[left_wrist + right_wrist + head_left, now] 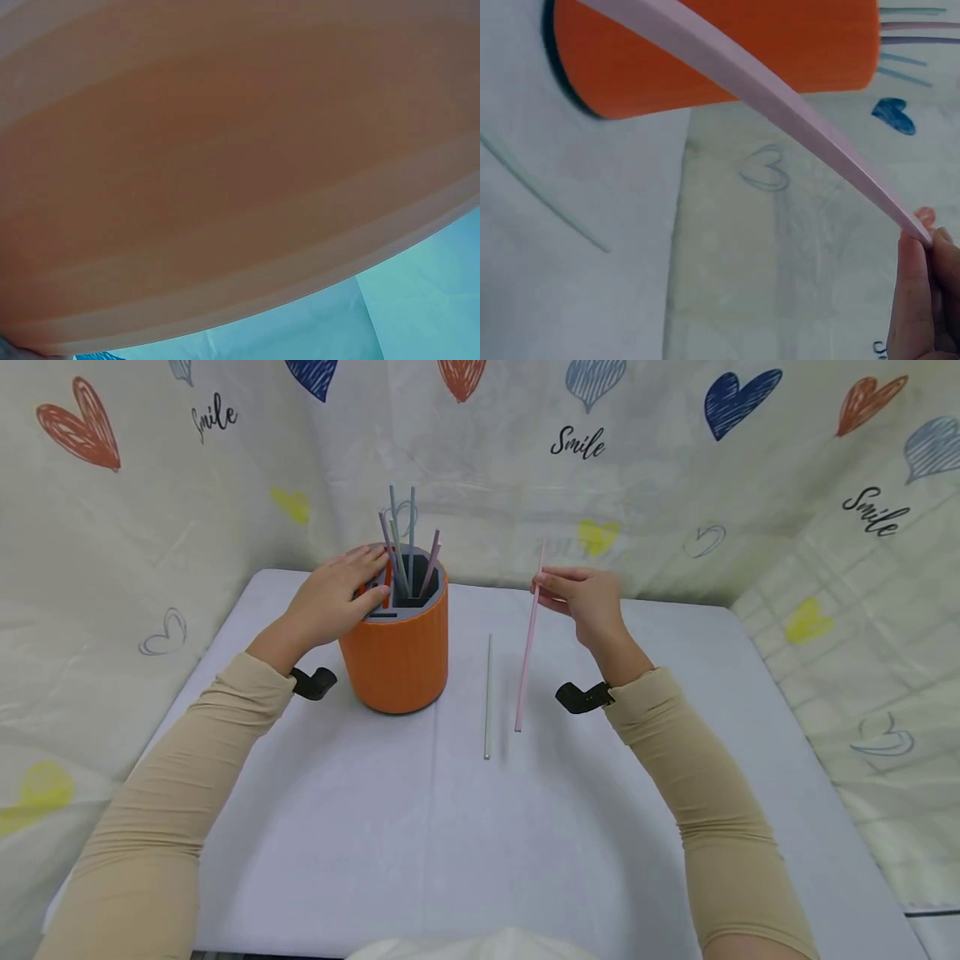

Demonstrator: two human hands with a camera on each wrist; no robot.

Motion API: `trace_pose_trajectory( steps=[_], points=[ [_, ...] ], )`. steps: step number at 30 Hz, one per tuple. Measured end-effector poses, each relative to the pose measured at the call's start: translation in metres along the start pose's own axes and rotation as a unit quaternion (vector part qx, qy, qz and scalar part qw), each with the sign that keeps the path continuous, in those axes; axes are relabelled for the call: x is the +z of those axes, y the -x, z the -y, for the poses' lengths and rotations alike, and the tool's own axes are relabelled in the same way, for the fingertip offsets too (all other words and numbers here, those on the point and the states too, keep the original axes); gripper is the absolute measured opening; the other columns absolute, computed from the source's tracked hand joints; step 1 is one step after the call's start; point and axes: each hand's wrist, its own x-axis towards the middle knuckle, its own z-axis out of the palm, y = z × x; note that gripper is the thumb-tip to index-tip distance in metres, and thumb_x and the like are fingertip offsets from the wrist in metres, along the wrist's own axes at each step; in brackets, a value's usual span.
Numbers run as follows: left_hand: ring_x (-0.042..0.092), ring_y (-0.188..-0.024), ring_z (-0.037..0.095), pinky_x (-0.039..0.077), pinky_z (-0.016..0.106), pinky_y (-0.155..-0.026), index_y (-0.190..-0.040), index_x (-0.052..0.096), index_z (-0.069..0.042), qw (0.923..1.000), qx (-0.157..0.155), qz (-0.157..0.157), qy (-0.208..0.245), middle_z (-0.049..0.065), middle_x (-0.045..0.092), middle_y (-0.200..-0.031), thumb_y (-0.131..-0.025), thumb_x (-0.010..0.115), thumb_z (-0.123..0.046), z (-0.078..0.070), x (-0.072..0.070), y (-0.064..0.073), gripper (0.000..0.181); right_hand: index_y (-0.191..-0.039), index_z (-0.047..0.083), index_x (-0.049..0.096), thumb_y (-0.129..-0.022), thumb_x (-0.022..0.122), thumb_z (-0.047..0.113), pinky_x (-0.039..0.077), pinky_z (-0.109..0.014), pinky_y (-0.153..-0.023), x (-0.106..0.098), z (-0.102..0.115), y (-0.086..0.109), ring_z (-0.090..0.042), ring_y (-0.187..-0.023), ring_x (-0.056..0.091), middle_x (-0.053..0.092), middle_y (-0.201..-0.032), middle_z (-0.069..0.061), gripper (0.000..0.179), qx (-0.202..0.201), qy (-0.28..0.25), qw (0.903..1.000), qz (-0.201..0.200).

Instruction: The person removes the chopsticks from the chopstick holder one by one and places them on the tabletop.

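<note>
My right hand [588, 597] pinches a long thin pink stick [529, 647] near its upper end, between thumb and fingers. The stick slants down over the table, and it crosses the right wrist view with the fingertips at its far end. My left hand [333, 589] rests on the top left of an orange round pen holder [397, 664], thumb lying across the top. Several thin blue, green and purple sticks [412, 522] stand in the holder's dark compartment. A pale green stick [488, 702] lies on the table between the holder and the pink stick. The holder's wall [240, 165] fills most of the left wrist view.
A white cloth covers the table [420, 843]. Behind and beside it hangs a pale curtain [487, 485] printed with hearts and lettering. Black wrist straps with cameras [585, 697] sit on both wrists.
</note>
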Motion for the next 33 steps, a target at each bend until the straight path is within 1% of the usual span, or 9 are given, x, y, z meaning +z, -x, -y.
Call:
trace_pose_trajectory(
  steps=[4, 7, 10, 14, 19, 23, 28, 33],
  points=[
    [0.010, -0.144, 0.026, 0.008, 0.044, -0.118, -0.147, 0.022, -0.007, 1.0000, 0.003, -0.003, 0.006, 0.008, 0.016, -0.155, -0.099, 0.032, -0.039, 0.002, 0.001, 0.001, 0.059, -0.104, -0.003, 0.069, -0.078, 0.072, 0.006, 0.058, -0.027, -0.070, -0.005, -0.025, -0.012, -0.016, -0.073, 0.070, 0.071, -0.076, -0.005, 0.028, 0.055, 0.032, 0.9980, -0.003],
    [0.010, -0.144, 0.026, 0.008, 0.045, -0.118, -0.148, 0.022, -0.008, 1.0000, 0.002, -0.003, 0.006, 0.007, 0.016, -0.155, -0.099, 0.031, -0.040, 0.003, 0.002, 0.002, 0.059, -0.112, -0.006, 0.065, -0.079, 0.071, 0.006, 0.057, -0.027, -0.071, -0.007, -0.044, -0.018, -0.015, -0.073, 0.070, 0.071, -0.077, -0.004, 0.035, 0.103, 0.041, 0.9938, -0.005],
    [0.010, -0.144, 0.026, 0.008, 0.045, -0.118, -0.148, 0.021, -0.008, 1.0000, 0.001, -0.004, 0.006, 0.007, 0.016, -0.155, -0.099, 0.031, -0.040, 0.004, 0.003, 0.002, 0.059, -0.116, -0.005, 0.063, -0.079, 0.070, 0.006, 0.057, -0.026, -0.071, -0.009, -0.059, -0.023, -0.014, -0.073, 0.070, 0.071, -0.076, -0.003, 0.039, 0.136, 0.054, 0.9892, -0.007],
    [0.010, -0.144, 0.026, 0.009, 0.045, -0.118, -0.148, 0.022, -0.008, 1.0000, 0.001, -0.004, 0.005, 0.007, 0.016, -0.155, -0.099, 0.031, -0.040, 0.003, 0.003, 0.002, 0.059, -0.115, -0.005, 0.063, -0.080, 0.070, 0.006, 0.057, -0.025, -0.070, -0.011, -0.073, -0.032, -0.014, -0.073, 0.070, 0.071, -0.076, -0.003, 0.037, 0.152, 0.060, 0.9866, -0.010],
    [0.010, -0.144, 0.026, 0.008, 0.045, -0.118, -0.148, 0.022, -0.007, 1.0000, -0.002, -0.004, 0.007, 0.007, 0.016, -0.155, -0.099, 0.032, -0.039, 0.002, 0.002, 0.003, 0.059, -0.109, -0.004, 0.066, -0.078, 0.072, 0.005, 0.057, -0.025, -0.068, -0.015, -0.088, -0.043, -0.015, -0.073, 0.071, 0.072, -0.077, -0.006, 0.033, 0.183, 0.046, 0.9819, -0.018],
    [0.009, -0.144, 0.026, 0.008, 0.045, -0.118, -0.148, 0.022, -0.008, 1.0000, -0.004, -0.001, 0.007, 0.007, 0.016, -0.155, -0.100, 0.032, -0.038, 0.001, 0.000, 0.003, 0.058, -0.112, -0.005, 0.064, -0.078, 0.071, 0.002, 0.057, -0.025, -0.068, -0.016, -0.099, -0.049, -0.015, -0.071, 0.070, 0.071, -0.076, -0.006, 0.035, 0.199, 0.040, 0.9790, -0.019],
    [0.010, -0.144, 0.026, 0.008, 0.045, -0.118, -0.148, 0.022, -0.008, 1.0000, -0.005, -0.004, 0.006, 0.007, 0.017, -0.155, -0.099, 0.032, -0.038, -0.001, -0.001, 0.002, 0.058, -0.115, -0.007, 0.062, -0.079, 0.069, -0.002, 0.058, -0.028, -0.071, -0.017, -0.105, -0.051, -0.016, -0.068, 0.070, 0.071, -0.073, -0.007, 0.037, 0.220, 0.039, 0.9741, -0.032],
    [0.011, -0.144, 0.026, 0.008, 0.044, -0.118, -0.148, 0.023, -0.008, 1.0000, -0.003, -0.006, 0.003, 0.007, 0.018, -0.155, -0.099, 0.032, -0.038, 0.000, 0.001, 0.000, 0.058, -0.116, -0.005, 0.062, -0.079, 0.069, -0.002, 0.058, -0.027, -0.070, -0.018, -0.112, -0.053, -0.015, -0.067, 0.070, 0.070, -0.071, -0.005, 0.038, 0.232, 0.061, 0.9698, -0.046]
  ],
)
